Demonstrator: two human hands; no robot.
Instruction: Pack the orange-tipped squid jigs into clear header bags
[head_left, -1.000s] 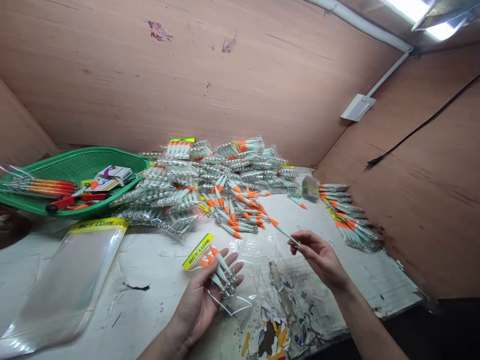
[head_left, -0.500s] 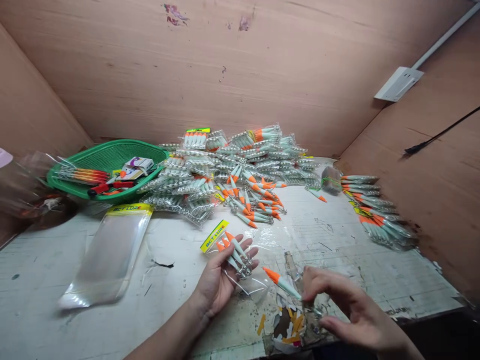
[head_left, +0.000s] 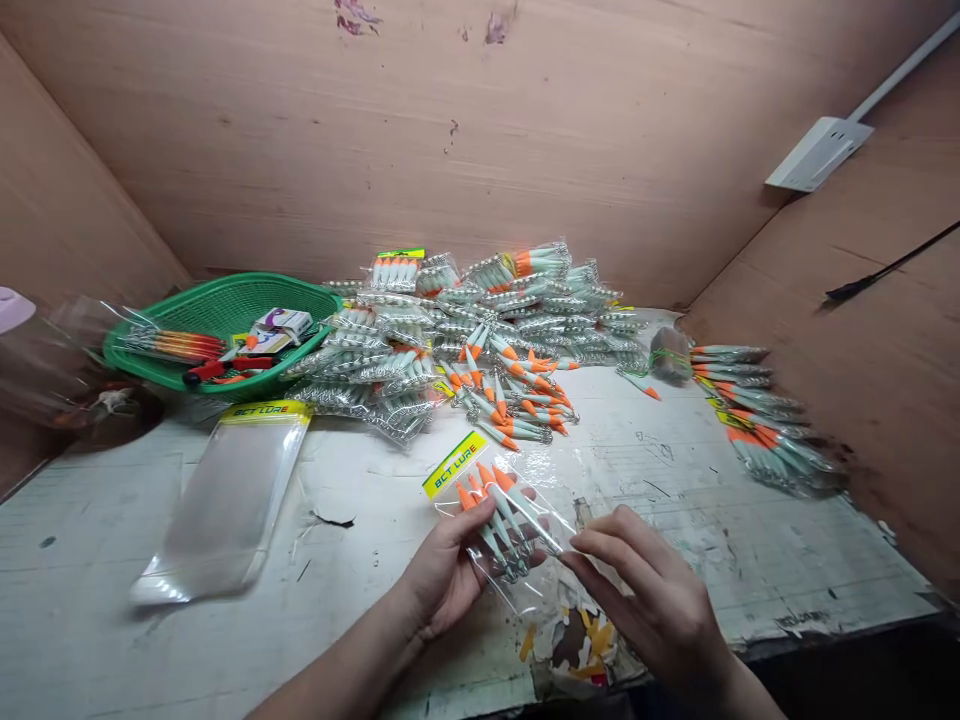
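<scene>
My left hand (head_left: 450, 565) is closed around a clear plastic bag (head_left: 456, 468) with a yellow-green "BCT LURE" header, thumb on top and fingers beneath. Several orange-and-pale-green fishing lures (head_left: 495, 505) lie side by side in it, hooks toward me. My right hand (head_left: 637, 580) pinches the hook end of another lure (head_left: 525, 495) at the bag's right side, its orange tip among the others. Beyond my hands, loose lures (head_left: 525, 395) lie in a heap. A stack of flat, unfilled bags (head_left: 225, 500) rests to the left.
A big pile of bagged lures (head_left: 390, 390) spreads along the back wall. At the left stands a green basket (head_left: 202, 290) with boxes and red-handled pliers. More packed lures (head_left: 780, 440) line the right side. The table's front edge is worn, with torn paper scraps (head_left: 596, 640).
My right hand has moved left and up, bringing its lure from beside the bag in among the other lures. My left hand has shifted slightly right with the bag.
</scene>
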